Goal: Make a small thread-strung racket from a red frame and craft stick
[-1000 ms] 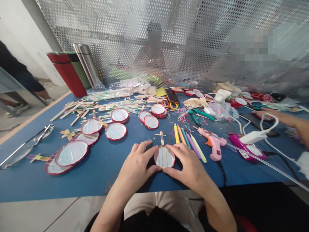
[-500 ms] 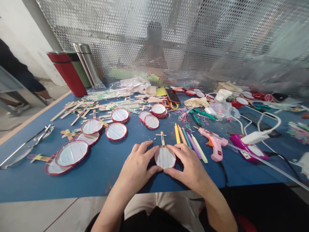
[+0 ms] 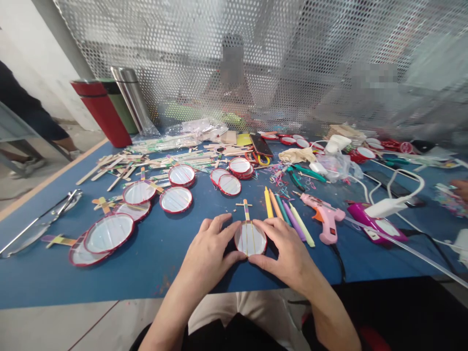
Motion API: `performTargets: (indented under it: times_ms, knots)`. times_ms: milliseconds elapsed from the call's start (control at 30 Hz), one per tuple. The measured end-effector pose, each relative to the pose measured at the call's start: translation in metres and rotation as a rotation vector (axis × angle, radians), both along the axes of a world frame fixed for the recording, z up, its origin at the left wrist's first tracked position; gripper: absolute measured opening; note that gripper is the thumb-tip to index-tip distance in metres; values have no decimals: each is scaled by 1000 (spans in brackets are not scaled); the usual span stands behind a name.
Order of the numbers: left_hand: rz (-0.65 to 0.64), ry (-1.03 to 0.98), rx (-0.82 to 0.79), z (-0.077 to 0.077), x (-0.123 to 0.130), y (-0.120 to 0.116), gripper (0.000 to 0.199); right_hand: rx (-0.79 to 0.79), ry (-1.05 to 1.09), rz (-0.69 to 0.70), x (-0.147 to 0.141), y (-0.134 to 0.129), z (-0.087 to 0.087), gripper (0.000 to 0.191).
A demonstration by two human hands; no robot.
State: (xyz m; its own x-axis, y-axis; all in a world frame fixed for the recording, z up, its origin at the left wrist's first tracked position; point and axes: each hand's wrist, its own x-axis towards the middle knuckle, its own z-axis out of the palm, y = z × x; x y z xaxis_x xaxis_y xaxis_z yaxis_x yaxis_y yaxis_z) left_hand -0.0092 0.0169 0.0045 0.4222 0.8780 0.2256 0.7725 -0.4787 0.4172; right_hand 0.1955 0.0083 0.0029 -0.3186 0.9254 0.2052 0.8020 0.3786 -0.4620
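A small toy banjo (image 3: 250,240), with a round white face, red rim, yellowish strings and a craft-stick neck, lies on the blue table in front of me. My left hand (image 3: 210,246) grips the left side of its rim between thumb and fingers. On the opposite side my right hand (image 3: 285,247) holds the rim the same way. Both thumbs meet near the lower edge of the disc. Its striped neck (image 3: 246,208) points away from me, with a short stick lying across it. Parts of the rim are hidden under my fingers.
Coloured markers (image 3: 285,214) and a pink glue gun (image 3: 323,214) lie to the right. More round banjos (image 3: 109,232) sit at the left, glasses (image 3: 47,222) beyond them. Loose craft sticks (image 3: 120,163), bottles (image 3: 104,114) and cables stand farther back. Another person's hand (image 3: 461,189) shows at the right edge.
My hands and the toy banjo stay in place. At the right edge, another person's hand has come further into view beside the pile of coloured strands.
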Motion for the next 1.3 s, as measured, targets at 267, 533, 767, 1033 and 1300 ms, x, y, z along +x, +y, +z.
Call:
performTargets:
  times_ms: [267, 533, 767, 1033, 1300]
  knots:
    - [-1, 28, -2, 1, 1, 1, 53, 10, -20, -2, 0, 0, -1, 59]
    - [-2, 43, 15, 1, 1, 2, 52, 21, -8, -6, 1, -1, -3, 57]
    - [7, 77, -9, 6, 2, 4, 51, 25, -9, -25, 0, -1, -3, 55]
    - [4, 69, -32, 6, 2, 5, 50, 12, -6, -27, -1, -2, -2, 56]
    - [6, 61, -23, 5, 2, 4, 51, 5, -13, -24, -1, -1, -2, 57]
